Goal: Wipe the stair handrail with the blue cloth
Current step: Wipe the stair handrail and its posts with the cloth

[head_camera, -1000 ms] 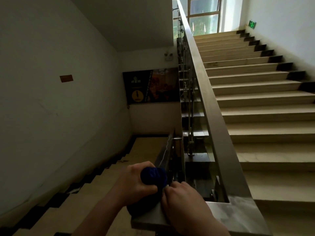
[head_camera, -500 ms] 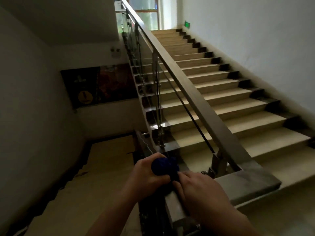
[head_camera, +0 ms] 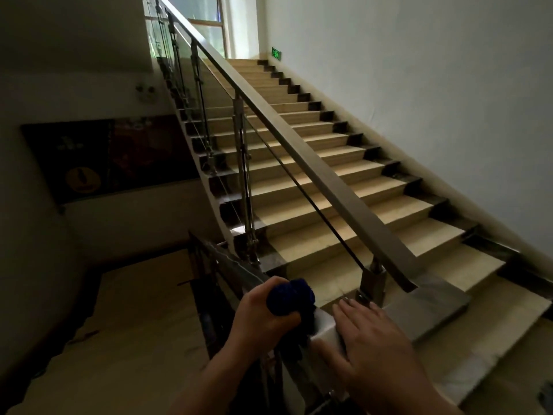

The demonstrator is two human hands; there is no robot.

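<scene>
The person's left hand (head_camera: 263, 320) is clenching the bunched dark-blue cloth (head_camera: 291, 296) in its grip and pressing it onto the flat, pale grey stone-topped handrail (head_camera: 425, 304) at the landing corner, where the rail turns between the two flights. The right hand (head_camera: 375, 348), which half a second ago was curled close against the cloth, is now lying released and flat on the rail top just beside it, fingers (head_camera: 353, 313) stretched forward (the thumb appears to be hooking the near edge). That suggests the two-handed bunching is finished and the left hand is taking over the wiping alone. The view is also swinging right, bringing the long brown sloping handrail (head_camera: 299, 145) above the beige stair steps (head_camera: 344, 187) into full sight; that stretch likely remains to be wiped.
</scene>
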